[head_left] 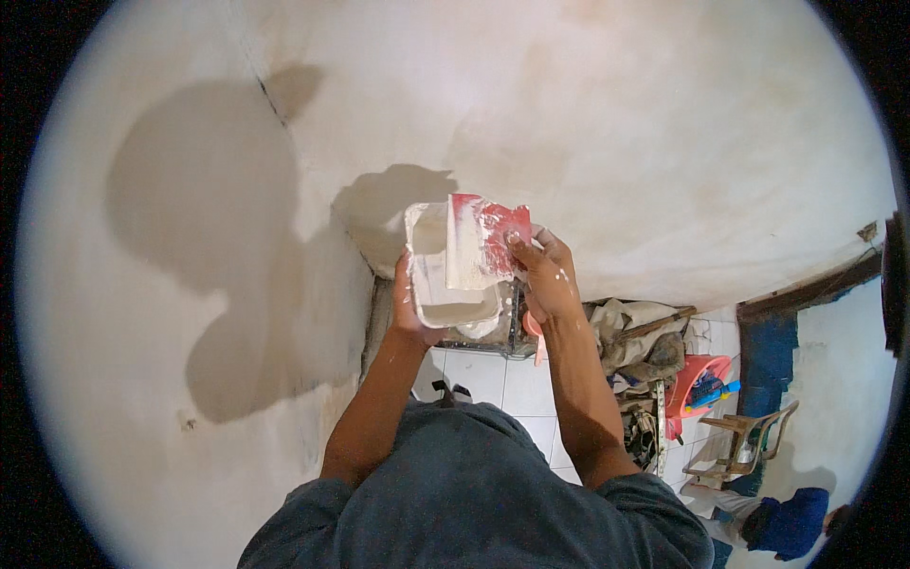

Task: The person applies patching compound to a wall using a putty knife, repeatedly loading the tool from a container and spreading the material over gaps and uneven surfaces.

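Note:
My left hand [408,308] grips the side of a shallow, rectangular white tub [410,270] smeared with white paste. Pinched between thumb and fingers of my right hand [553,275] is a flat red spreader [502,228]. White paste thickly coats the left part of the spreader's face. It is over the tub's right side, covering part of the opening, and I cannot tell whether the two touch. Both hands are held out in front of me, close to the pale wall [607,142].
A second wall [95,313] meets it in a corner on the left. Below lie white floor tiles [474,375] and a pink-orange handled item [534,327]. At right are crumpled sacks [626,327], a red basin [678,389], a chair [744,436] and a person in blue [796,522].

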`<action>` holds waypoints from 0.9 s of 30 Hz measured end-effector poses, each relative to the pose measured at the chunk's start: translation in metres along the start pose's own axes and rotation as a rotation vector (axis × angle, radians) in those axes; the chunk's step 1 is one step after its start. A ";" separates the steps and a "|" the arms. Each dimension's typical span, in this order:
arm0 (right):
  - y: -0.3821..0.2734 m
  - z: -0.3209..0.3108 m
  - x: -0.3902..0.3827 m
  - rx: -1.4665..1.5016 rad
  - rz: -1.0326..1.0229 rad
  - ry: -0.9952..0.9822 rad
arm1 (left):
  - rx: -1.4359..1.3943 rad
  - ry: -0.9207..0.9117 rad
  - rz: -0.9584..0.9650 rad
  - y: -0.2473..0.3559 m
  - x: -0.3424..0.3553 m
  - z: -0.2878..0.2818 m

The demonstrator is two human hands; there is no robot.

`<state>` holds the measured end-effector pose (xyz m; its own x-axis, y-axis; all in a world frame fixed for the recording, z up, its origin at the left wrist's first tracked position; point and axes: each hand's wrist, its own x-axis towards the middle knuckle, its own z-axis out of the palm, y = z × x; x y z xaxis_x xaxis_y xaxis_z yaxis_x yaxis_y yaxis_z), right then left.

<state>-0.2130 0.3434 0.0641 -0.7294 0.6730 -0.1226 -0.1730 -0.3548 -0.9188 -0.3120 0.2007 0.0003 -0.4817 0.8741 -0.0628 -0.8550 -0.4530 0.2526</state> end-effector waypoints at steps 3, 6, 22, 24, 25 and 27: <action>-0.011 0.007 0.006 -0.024 0.093 0.054 | 0.019 0.073 0.013 0.023 0.015 0.008; 0.003 0.004 0.008 -0.041 0.033 0.077 | 0.028 0.019 0.039 0.040 0.018 0.015; 0.048 0.021 0.068 0.362 -0.302 0.218 | 0.040 0.116 0.082 0.099 -0.001 -0.094; 0.043 0.027 0.081 0.369 -0.360 0.254 | 0.043 0.130 0.074 0.094 -0.004 -0.104; 0.036 0.035 0.089 0.356 -0.401 0.255 | 0.028 0.119 0.069 0.095 -0.006 -0.105; 0.017 0.035 0.109 0.343 -0.450 0.273 | 0.014 0.105 0.045 0.095 -0.007 -0.093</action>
<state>-0.3184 0.3879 0.0481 -0.3481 0.9304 0.1148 -0.6592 -0.1559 -0.7356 -0.4075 0.1355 -0.0654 -0.5380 0.8291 -0.1521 -0.8294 -0.4885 0.2710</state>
